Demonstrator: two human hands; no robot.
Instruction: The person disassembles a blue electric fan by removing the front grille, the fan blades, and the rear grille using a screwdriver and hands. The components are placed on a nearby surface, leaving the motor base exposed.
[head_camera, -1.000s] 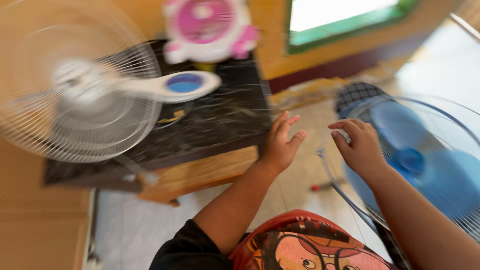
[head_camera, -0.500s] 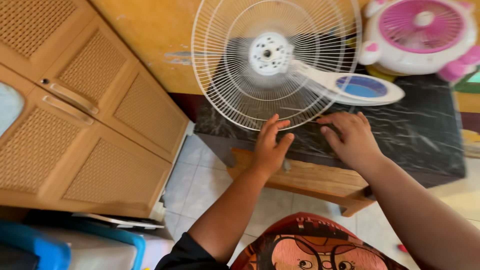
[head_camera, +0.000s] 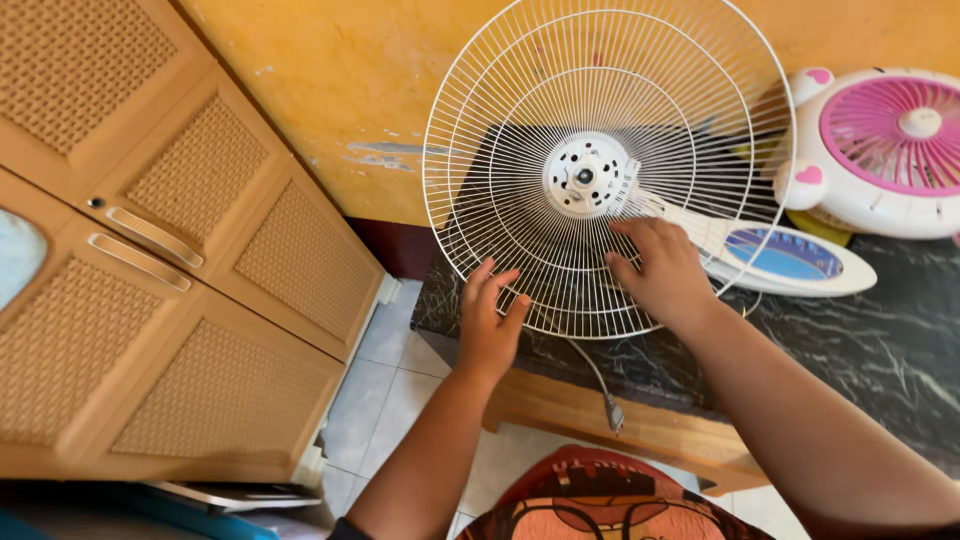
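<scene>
**Steadying the fan guard with both hands**

The dark marble-patterned table carries a white fan lying with its wire guard tilted up toward the wall (the blades look to be off). A pink and white small fan sits beside it. The right hand lies spread on the guard below the hub; the left hand, fingers splayed, touches the lower rim. Best to grip the rim, not the thin wires, and mind the plug dangling over the table edge.
</scene>
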